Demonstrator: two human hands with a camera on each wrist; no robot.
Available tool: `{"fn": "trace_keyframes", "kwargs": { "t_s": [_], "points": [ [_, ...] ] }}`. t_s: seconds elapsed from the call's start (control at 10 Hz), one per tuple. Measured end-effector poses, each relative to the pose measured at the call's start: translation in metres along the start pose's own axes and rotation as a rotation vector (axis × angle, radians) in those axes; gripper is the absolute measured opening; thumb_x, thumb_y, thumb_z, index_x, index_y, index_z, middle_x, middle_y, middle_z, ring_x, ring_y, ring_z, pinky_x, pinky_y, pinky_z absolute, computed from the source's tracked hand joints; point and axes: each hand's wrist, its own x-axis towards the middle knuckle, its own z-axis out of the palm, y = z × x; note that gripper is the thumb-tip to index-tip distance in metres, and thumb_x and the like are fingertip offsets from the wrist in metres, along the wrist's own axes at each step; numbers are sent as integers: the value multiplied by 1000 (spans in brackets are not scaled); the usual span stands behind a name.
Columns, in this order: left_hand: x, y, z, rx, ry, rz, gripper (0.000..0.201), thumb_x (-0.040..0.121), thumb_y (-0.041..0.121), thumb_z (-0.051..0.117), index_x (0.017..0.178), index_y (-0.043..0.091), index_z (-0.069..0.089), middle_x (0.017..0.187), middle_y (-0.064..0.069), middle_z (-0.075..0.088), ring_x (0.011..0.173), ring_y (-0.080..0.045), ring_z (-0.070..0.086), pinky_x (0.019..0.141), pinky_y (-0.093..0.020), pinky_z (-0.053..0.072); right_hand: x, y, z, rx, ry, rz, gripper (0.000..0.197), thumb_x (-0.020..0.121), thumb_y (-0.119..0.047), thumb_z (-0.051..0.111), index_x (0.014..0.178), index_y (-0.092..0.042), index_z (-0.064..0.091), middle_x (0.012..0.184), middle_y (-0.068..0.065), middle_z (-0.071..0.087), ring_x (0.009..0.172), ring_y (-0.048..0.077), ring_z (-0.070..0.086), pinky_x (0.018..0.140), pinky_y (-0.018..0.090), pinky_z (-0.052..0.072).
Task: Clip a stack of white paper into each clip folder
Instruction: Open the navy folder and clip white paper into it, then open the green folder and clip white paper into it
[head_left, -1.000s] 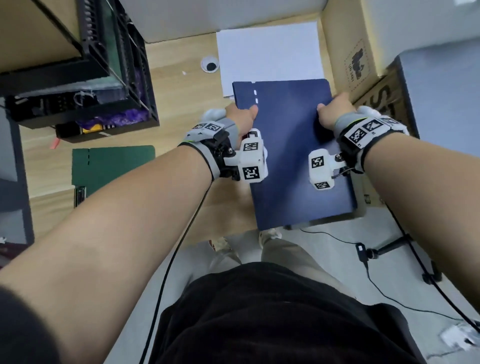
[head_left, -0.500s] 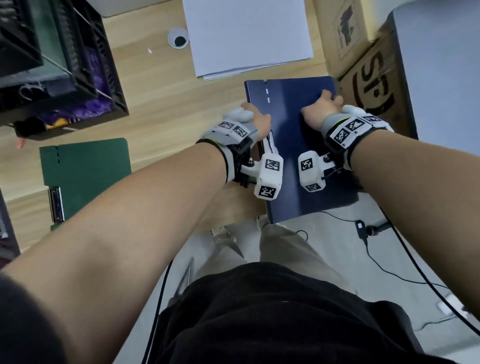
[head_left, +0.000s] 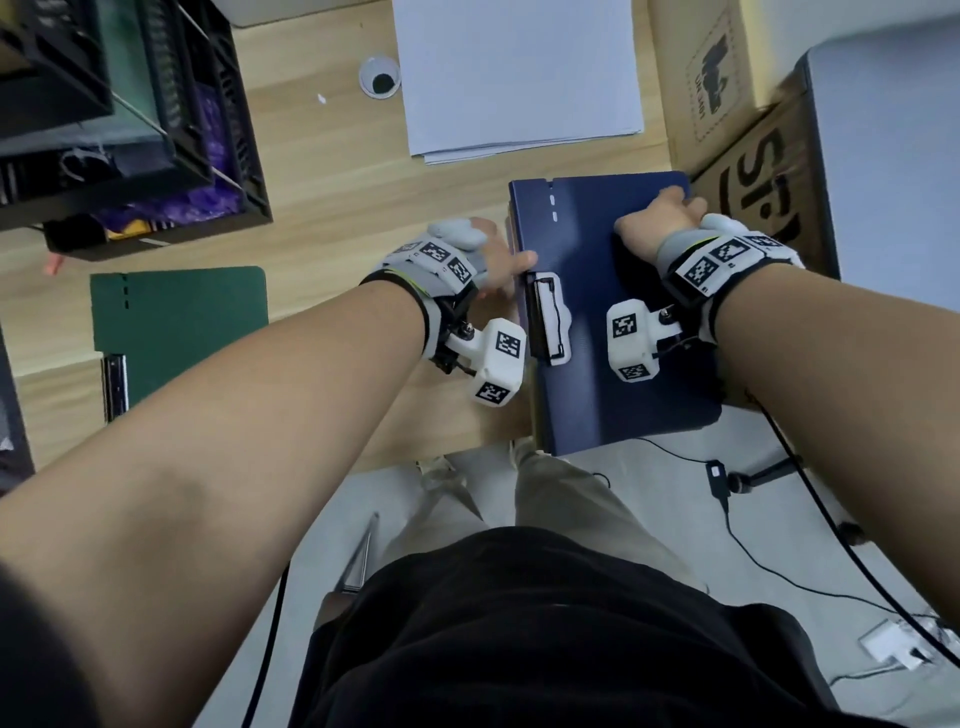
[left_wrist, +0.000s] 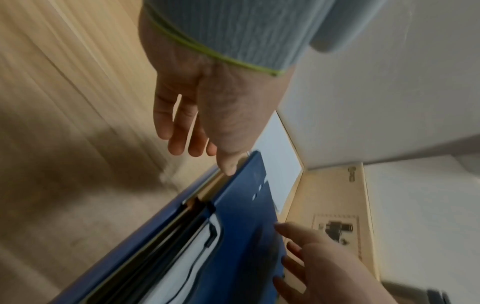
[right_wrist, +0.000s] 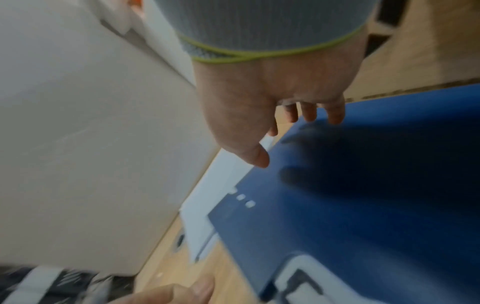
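A closed dark blue clip folder (head_left: 597, 415) lies on the wooden table (head_left: 332, 197), its near end hanging over the table's front edge. Its white and black clip (head_left: 548, 319) sits at the left edge. My left hand (head_left: 498, 260) is at that left edge above the clip; the left wrist view shows its thumb touching the cover's edge (left_wrist: 241, 246) and its fingers (left_wrist: 179, 144) straight over the wood. My right hand (head_left: 660, 218) rests on the cover near the far right corner, fingertips (right_wrist: 309, 115) on the blue surface (right_wrist: 363, 195). A stack of white paper (head_left: 519, 73) lies beyond the folder.
A green clip folder (head_left: 176, 322) lies at the table's left. A black crate (head_left: 156, 130) stands at the back left, with a round cable hole (head_left: 380, 78) beside the paper. Cardboard boxes (head_left: 717, 78) crowd the folder's right side. Cables run over the floor below.
Both hands have drawn the blue folder toward me, off the paper stack. A gap of bare wood now separates them, and the folder's clip has come into sight.
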Motion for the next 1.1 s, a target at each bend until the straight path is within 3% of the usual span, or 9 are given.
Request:
{"fn": "trace_keyframes", "kwargs": {
  "t_s": [0.1, 0.2, 0.3, 0.5, 0.6, 0.7, 0.8, 1.0, 1.1],
  "points": [
    [2, -20, -17, -36, 94, -48, 54, 87, 56, 59, 109, 7, 68, 106, -12, 72, 98, -29, 69, 89, -40, 56, -20, -32, -5, 66, 32, -189, 47, 85, -25, 57, 129, -14, 51, 138, 9, 47, 123, 34, 50, 101, 35, 41],
    [-4, -52, -41, -145, 163, -110, 51, 86, 51, 61, 111, 6, 66, 110, -15, 71, 100, -31, 68, 91, -43, 55, -53, -75, 3, 159, -135, -365, 23, 77, -24, 55, 94, -23, 70, 100, 4, 72, 93, 27, 69, 88, 35, 56],
    [-15, -100, -63, -171, 246, -170, 42, 91, 45, 59, 107, 6, 65, 114, -15, 69, 105, -32, 66, 94, -40, 53, -88, -113, 25, 228, -301, -482, 12, 80, -22, 56, 83, -20, 67, 91, 5, 75, 69, 19, 70, 74, 35, 59],
    [-56, -221, -78, -144, 285, -463, 55, 81, 56, 58, 108, 8, 63, 99, -9, 69, 88, -30, 65, 85, -38, 54, -151, -155, 88, 106, -498, -576, 9, 93, -16, 58, 94, -10, 64, 108, 14, 71, 76, 24, 68, 77, 38, 59],
    [-79, -291, -71, -241, 306, -591, 70, 79, 53, 63, 131, 6, 55, 123, -14, 63, 110, -34, 61, 89, -38, 48, -175, -171, 128, 21, -570, -566, 9, 95, -17, 58, 93, -10, 63, 110, 15, 70, 78, 26, 67, 83, 42, 58],
    [-103, -339, -63, -265, 338, -656, 81, 84, 47, 67, 145, 2, 37, 144, -19, 46, 131, -36, 46, 105, -43, 39, -190, -181, 158, -7, -615, -526, 14, 96, -18, 59, 103, -7, 64, 110, 13, 70, 80, 27, 66, 87, 45, 59],
    [-119, -385, -60, -176, 284, -735, 81, 81, 56, 67, 139, 4, 43, 138, -16, 51, 124, -33, 53, 101, -40, 43, -204, -191, 186, -52, -625, -511, 19, 95, -20, 61, 106, -5, 64, 111, 13, 69, 82, 28, 66, 87, 45, 59],
    [-128, -422, -67, -64, 213, -827, 92, 60, 79, 66, 115, 6, 52, 103, -12, 67, 86, -28, 65, 85, -39, 54, -214, -201, 227, -120, -635, -453, 31, 91, -30, 65, 106, -3, 65, 96, 12, 69, 82, 26, 65, 91, 48, 57],
    [-128, -418, -72, 38, 177, -737, 94, 64, 83, 60, 114, 5, 56, 108, -12, 66, 97, -29, 66, 87, -40, 54, -215, -205, 236, -89, -612, -423, 32, 88, -30, 65, 107, -4, 63, 95, 11, 67, 82, 27, 66, 89, 44, 58]
  ]
}}
